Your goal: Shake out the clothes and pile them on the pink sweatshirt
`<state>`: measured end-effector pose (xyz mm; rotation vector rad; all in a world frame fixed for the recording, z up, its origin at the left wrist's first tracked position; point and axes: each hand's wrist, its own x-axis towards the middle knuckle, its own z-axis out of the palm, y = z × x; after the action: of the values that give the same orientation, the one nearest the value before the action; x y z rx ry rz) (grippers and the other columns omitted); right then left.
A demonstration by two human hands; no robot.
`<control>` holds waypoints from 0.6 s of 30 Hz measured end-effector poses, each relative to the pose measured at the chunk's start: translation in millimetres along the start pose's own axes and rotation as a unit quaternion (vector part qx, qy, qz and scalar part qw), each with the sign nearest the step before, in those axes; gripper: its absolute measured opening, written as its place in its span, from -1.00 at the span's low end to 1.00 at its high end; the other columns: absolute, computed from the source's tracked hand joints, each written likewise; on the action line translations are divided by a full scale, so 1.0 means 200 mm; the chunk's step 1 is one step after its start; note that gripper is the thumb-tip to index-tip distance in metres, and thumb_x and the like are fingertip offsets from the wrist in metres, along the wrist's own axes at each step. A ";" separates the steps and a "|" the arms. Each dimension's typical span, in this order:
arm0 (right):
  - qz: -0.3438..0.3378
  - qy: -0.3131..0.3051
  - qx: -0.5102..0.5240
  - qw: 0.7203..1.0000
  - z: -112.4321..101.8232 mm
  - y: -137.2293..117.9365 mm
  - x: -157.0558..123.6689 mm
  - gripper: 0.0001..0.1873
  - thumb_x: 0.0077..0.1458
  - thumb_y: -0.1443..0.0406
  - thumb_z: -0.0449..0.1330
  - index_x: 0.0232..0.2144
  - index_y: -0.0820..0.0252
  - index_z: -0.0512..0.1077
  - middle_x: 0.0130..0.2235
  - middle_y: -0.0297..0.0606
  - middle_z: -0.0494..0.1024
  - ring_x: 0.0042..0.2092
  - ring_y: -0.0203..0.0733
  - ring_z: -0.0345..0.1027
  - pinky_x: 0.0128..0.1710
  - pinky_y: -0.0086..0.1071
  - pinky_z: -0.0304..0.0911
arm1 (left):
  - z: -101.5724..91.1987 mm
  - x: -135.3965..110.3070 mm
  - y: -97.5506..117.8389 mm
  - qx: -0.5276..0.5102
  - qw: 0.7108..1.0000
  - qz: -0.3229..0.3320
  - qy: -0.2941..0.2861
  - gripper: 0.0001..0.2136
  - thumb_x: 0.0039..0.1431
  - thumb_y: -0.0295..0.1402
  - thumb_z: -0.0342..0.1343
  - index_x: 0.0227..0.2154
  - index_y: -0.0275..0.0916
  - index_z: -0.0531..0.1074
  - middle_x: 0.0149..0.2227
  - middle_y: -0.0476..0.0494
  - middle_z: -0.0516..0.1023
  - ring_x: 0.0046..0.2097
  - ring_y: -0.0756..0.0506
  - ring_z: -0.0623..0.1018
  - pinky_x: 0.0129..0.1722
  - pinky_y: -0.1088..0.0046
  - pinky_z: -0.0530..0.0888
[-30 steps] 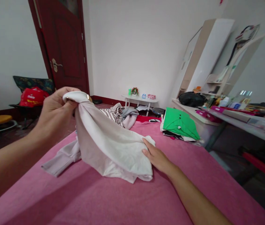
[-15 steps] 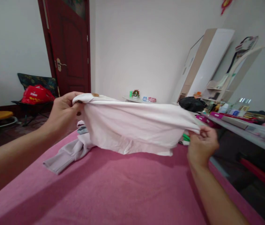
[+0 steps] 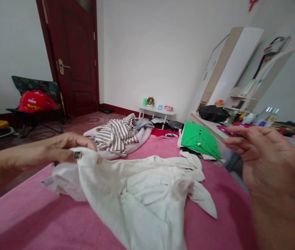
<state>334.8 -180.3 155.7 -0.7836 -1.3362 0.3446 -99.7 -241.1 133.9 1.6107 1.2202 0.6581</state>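
A white shirt (image 3: 147, 194) lies rumpled over the pink bedspread (image 3: 66, 229), one sleeve stretching to the right. My left hand (image 3: 71, 147) pinches its collar end, near a small dark square label, and keeps that end lifted off the bed. To the right my right hand (image 3: 264, 152) is raised in the air, fingers partly bent and apart, with nothing in them. It is apart from the shirt. Beyond the shirt, a brown-and-white striped garment (image 3: 118, 135) rests on a loose heap of pale clothes.
A folded green shirt (image 3: 199, 139) tops a stack at the bed's right edge. On the right, a dressing table holds a black bag (image 3: 212, 114) and bottles. A low white table (image 3: 154, 110) stands by the wall. A red bag (image 3: 36, 101) sits on a chair at left.
My right hand has let go of the white shirt and moved right and nearer. The shirt, stretched between both hands before, has dropped onto the bed; my left hand has lowered with it.
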 end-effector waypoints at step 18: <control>0.041 -0.326 -0.363 0.872 0.23 0.58 -0.26 -0.85 -0.01 0.31 0.09 -0.44 0.20 0.45 -0.41 -0.26 0.50 -0.33 -0.16 0.37 -0.31 -0.36 0.19 | 0.44 0.15 -0.35 0.333 0.938 0.093 -0.022 -0.07 -0.16 -0.13 0.31 0.29 -0.13 0.01 0.27 -0.22 0.18 0.20 -0.29 0.29 0.19 0.25 0.24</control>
<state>303.2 -117.4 40.4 -1.4359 -2.1257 0.1625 -42.1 -244.5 32.3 2.3082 1.3497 0.3257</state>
